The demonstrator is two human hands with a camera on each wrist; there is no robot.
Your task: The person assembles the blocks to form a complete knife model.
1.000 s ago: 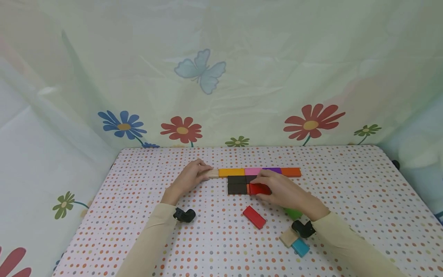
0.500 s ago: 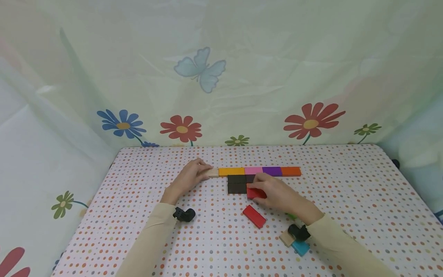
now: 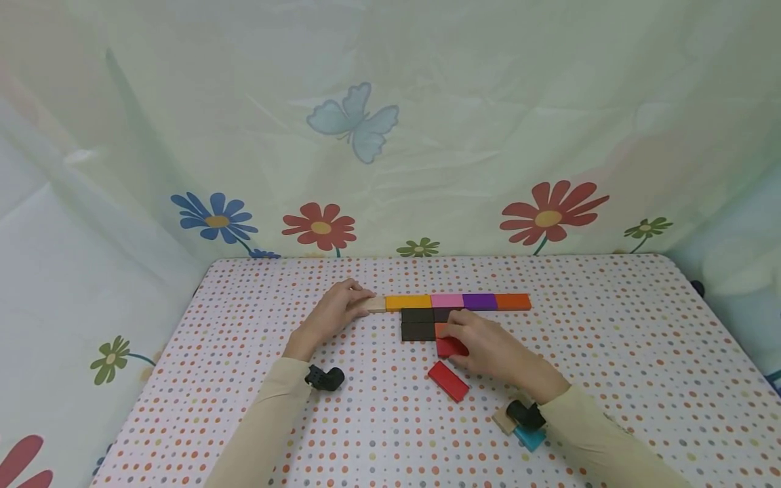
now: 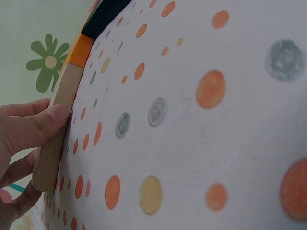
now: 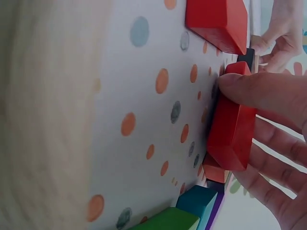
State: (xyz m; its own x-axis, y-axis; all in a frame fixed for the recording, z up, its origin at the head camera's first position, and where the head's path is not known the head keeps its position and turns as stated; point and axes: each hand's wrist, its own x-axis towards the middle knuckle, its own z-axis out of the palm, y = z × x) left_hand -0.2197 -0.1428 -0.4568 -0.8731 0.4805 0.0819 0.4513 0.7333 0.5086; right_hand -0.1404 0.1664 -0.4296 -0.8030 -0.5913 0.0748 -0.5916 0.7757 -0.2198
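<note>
In the head view, my left hand [image 3: 332, 315] pinches the plain wooden block [image 3: 377, 305] at the left end of a long row. The left wrist view shows my thumb on the near side of that wooden block [image 4: 57, 134], with fingers behind it. My right hand [image 3: 497, 349] holds a red block [image 3: 450, 348] just below an orange-red block [image 3: 442, 330], which is partly covered by my fingers. In the right wrist view, my thumb presses one side of the held red block [image 5: 230, 127] and fingers lie along the other. Black blocks [image 3: 417, 331] adjoin on the left.
Yellow [image 3: 408, 303], pink [image 3: 447, 300], purple [image 3: 479, 301] and orange [image 3: 514, 301] blocks continue the row. Another red block [image 3: 448, 381] lies slanted nearer me. Light wooden [image 3: 503, 421] and blue [image 3: 529, 438] blocks sit by my right wrist. A green block [image 5: 168, 220] shows in the right wrist view.
My right hand has brought the red block a little left and toward me, uncovering part of the orange-red block and the purple block. My left hand stays in place.
</note>
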